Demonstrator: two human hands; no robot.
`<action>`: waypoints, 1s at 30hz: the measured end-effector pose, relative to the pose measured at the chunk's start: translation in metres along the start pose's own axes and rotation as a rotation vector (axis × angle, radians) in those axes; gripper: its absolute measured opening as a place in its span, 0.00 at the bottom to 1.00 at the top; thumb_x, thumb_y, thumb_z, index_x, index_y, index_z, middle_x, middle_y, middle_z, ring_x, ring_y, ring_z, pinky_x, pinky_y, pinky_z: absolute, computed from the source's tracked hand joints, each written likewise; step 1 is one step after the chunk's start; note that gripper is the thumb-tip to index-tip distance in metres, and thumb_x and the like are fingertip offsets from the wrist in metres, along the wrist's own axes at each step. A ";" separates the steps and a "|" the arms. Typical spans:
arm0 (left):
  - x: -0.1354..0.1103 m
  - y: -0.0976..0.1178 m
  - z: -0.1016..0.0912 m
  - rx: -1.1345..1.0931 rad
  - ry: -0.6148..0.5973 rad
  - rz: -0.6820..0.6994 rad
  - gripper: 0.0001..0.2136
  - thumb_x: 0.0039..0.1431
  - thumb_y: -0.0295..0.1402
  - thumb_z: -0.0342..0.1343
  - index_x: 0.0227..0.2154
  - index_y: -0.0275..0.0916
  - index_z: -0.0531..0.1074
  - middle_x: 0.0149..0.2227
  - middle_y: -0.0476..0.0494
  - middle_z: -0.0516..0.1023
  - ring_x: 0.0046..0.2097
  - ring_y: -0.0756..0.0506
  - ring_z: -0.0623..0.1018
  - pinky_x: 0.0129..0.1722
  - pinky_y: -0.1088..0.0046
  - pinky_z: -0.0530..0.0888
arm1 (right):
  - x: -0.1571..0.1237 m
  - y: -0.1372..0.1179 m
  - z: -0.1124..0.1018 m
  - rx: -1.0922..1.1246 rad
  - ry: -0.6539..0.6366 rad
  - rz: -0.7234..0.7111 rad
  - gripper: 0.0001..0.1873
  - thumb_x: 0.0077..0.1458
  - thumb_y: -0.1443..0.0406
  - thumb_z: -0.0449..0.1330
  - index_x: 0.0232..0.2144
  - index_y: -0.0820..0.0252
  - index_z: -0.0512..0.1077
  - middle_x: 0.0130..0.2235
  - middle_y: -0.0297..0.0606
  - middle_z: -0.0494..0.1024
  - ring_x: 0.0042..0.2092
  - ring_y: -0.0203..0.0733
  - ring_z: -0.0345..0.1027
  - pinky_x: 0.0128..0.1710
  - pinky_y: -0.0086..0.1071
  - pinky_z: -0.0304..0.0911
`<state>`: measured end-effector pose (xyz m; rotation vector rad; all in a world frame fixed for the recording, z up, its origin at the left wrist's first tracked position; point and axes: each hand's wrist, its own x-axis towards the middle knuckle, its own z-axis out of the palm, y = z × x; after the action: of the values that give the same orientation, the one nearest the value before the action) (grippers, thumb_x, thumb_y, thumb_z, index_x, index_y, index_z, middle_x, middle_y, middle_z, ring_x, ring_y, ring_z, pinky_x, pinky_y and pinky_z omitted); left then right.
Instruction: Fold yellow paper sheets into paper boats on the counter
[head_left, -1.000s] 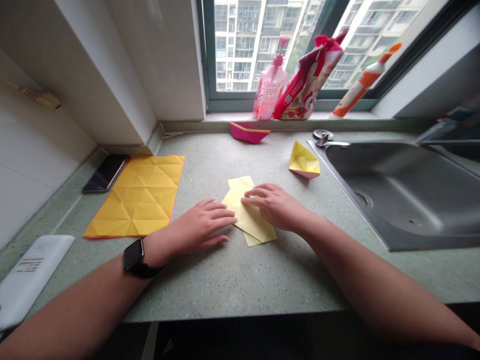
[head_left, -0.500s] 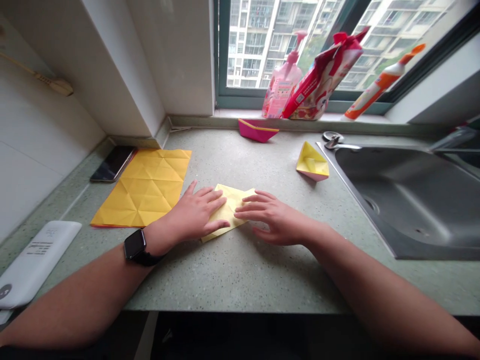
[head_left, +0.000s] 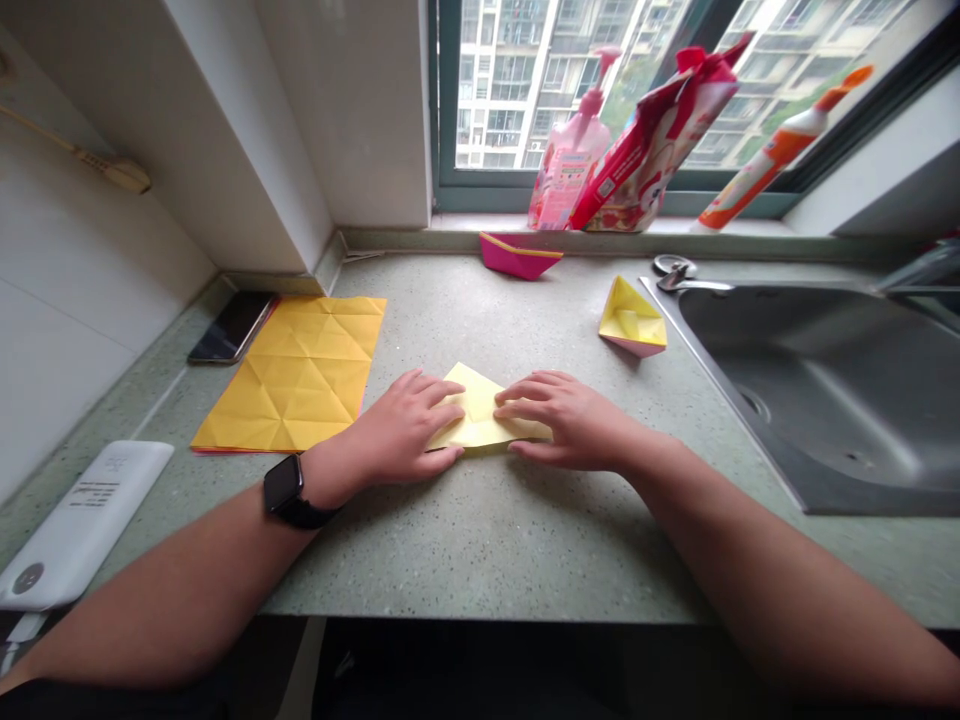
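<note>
A folded sheet of pale yellow paper (head_left: 476,408) lies on the counter between my hands, its point facing away from me and its long edge towards me. My left hand (head_left: 405,425) holds its left part, fingers on top and thumb at the near edge. On the right part, my right hand (head_left: 562,420) has curved fingers on the paper and its thumb by the near edge, which looks slightly raised. Both hands cover the paper's side corners. The left wrist wears a black watch (head_left: 285,488).
Left are creased orange-yellow sheets (head_left: 300,375), a phone (head_left: 231,328) and a white power bank (head_left: 86,525). Farther back sit a magenta paper boat (head_left: 520,258) and a yellow-and-pink one (head_left: 632,320). A sink (head_left: 825,400) is at right; a pump bottle (head_left: 570,170) stands by the window.
The yellow paper has turned so that its long edge faces me. My right hand has moved from hovering at its edge to holding its right part. The view has shifted slightly.
</note>
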<state>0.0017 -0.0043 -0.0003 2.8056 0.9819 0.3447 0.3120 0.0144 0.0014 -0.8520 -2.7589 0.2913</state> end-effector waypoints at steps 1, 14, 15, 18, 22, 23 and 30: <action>0.000 0.001 -0.001 -0.013 0.025 0.013 0.14 0.72 0.41 0.62 0.53 0.39 0.81 0.64 0.31 0.80 0.64 0.30 0.78 0.69 0.42 0.70 | 0.000 0.000 0.001 -0.005 0.000 0.000 0.17 0.63 0.57 0.71 0.54 0.50 0.84 0.58 0.43 0.86 0.57 0.54 0.79 0.61 0.52 0.70; -0.003 -0.001 -0.007 0.013 0.107 -0.050 0.11 0.79 0.35 0.53 0.50 0.39 0.81 0.47 0.41 0.87 0.46 0.41 0.85 0.44 0.65 0.79 | 0.000 0.004 -0.004 -0.016 0.008 0.020 0.09 0.71 0.66 0.62 0.40 0.52 0.84 0.46 0.38 0.88 0.45 0.46 0.79 0.51 0.43 0.70; -0.003 -0.003 -0.007 0.028 0.117 -0.059 0.11 0.79 0.35 0.53 0.51 0.39 0.80 0.46 0.41 0.87 0.46 0.41 0.85 0.44 0.65 0.79 | 0.000 0.005 -0.005 -0.017 0.004 0.029 0.10 0.71 0.66 0.62 0.39 0.53 0.83 0.45 0.38 0.88 0.45 0.46 0.79 0.51 0.43 0.69; -0.005 -0.006 -0.004 0.050 0.139 -0.091 0.13 0.80 0.36 0.53 0.57 0.40 0.79 0.49 0.40 0.88 0.46 0.40 0.86 0.45 0.64 0.80 | -0.001 0.007 -0.006 -0.020 -0.001 0.061 0.11 0.71 0.65 0.62 0.36 0.53 0.83 0.43 0.39 0.87 0.42 0.46 0.79 0.48 0.42 0.69; -0.007 -0.010 0.000 0.060 0.124 -0.132 0.13 0.80 0.36 0.53 0.59 0.40 0.78 0.52 0.39 0.88 0.47 0.39 0.87 0.45 0.63 0.81 | -0.001 0.009 -0.005 -0.042 0.002 0.104 0.08 0.71 0.65 0.62 0.42 0.52 0.84 0.42 0.40 0.87 0.43 0.47 0.80 0.48 0.42 0.70; -0.007 -0.010 0.001 0.061 0.118 -0.139 0.14 0.80 0.35 0.53 0.59 0.40 0.78 0.52 0.38 0.88 0.47 0.39 0.87 0.45 0.63 0.82 | -0.001 0.009 -0.004 -0.048 0.011 0.116 0.09 0.70 0.65 0.63 0.46 0.52 0.84 0.43 0.40 0.87 0.44 0.48 0.81 0.48 0.42 0.71; -0.004 -0.009 -0.001 0.077 0.095 -0.123 0.14 0.77 0.31 0.54 0.59 0.39 0.78 0.52 0.37 0.84 0.50 0.38 0.84 0.47 0.61 0.81 | 0.001 0.012 0.006 -0.041 0.059 0.158 0.17 0.68 0.68 0.63 0.56 0.50 0.82 0.47 0.41 0.87 0.48 0.50 0.81 0.50 0.43 0.72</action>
<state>-0.0067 0.0006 -0.0018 2.8023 1.2063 0.4361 0.3157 0.0246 -0.0073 -1.0741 -2.6563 0.2343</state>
